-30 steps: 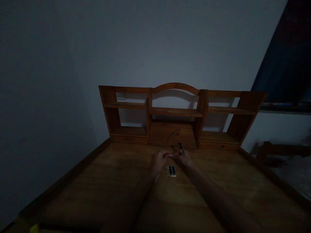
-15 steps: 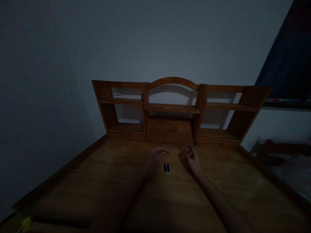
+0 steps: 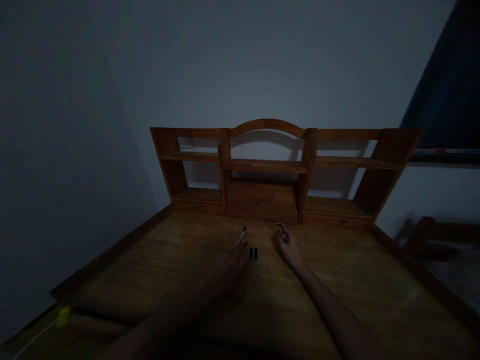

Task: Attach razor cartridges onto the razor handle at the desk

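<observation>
My left hand (image 3: 231, 257) is closed around a slim pale stick with a dark tip (image 3: 242, 235), which points up and away from me. Its fingertips are close beside two small black blocks (image 3: 254, 254) lying side by side on the wooden desk; whether they touch cannot be made out. To the right, my right hand (image 3: 289, 247) grips a small dark tool with a shiny bent end (image 3: 283, 230), its exact kind unclear in the dim light. That bent end points left, over the far part of the desk.
A wooden shelf unit (image 3: 266, 166) stands along the back of the desk (image 3: 300, 310), against the wall. Raised wooden edges run down both sides. At the lower left is a yellow piece (image 3: 62, 317) with a white cord. A dark board (image 3: 446, 100) hangs at right.
The left hand has come nearer me, beside the black blocks, and its stick now points upward rather than sideways. My right hand has shifted slightly left with the tool. The view has turned a little.
</observation>
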`<state>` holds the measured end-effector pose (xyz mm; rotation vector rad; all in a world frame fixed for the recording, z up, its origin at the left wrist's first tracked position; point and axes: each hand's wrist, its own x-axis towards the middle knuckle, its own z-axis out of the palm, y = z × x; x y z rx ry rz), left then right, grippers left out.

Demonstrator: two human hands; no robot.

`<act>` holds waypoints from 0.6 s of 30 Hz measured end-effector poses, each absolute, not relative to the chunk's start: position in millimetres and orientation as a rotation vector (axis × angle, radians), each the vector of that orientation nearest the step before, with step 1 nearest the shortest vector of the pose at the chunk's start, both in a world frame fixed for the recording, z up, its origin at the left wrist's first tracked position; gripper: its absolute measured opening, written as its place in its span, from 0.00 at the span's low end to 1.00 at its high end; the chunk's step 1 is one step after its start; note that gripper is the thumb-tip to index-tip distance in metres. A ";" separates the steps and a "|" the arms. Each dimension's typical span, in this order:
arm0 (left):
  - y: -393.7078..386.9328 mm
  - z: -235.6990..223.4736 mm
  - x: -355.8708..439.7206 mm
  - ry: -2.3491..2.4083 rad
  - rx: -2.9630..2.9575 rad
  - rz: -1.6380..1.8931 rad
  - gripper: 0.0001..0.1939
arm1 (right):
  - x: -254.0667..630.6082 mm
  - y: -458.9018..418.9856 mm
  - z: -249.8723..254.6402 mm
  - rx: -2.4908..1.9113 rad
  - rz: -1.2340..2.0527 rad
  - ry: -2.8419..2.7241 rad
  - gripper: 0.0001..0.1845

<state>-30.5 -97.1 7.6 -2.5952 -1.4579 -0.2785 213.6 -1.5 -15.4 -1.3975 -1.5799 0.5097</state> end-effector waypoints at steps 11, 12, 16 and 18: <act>-101.7 6.6 -21.4 -1.284 -2.559 -0.206 0.25 | 216.5 2.6 -18.5 -1.438 0.451 -1.593 0.10; -102.3 8.5 -22.3 -1.284 -2.574 -0.211 0.25 | 216.5 3.0 -18.7 -1.448 0.453 -1.594 0.10; -102.5 11.7 -27.8 -1.316 -2.654 -0.190 0.24 | 216.5 5.0 -19.2 -1.459 0.467 -1.592 0.10; -102.5 12.1 -31.1 -1.364 -2.688 -0.255 0.24 | 216.4 5.9 -19.7 -1.446 0.463 -1.593 0.09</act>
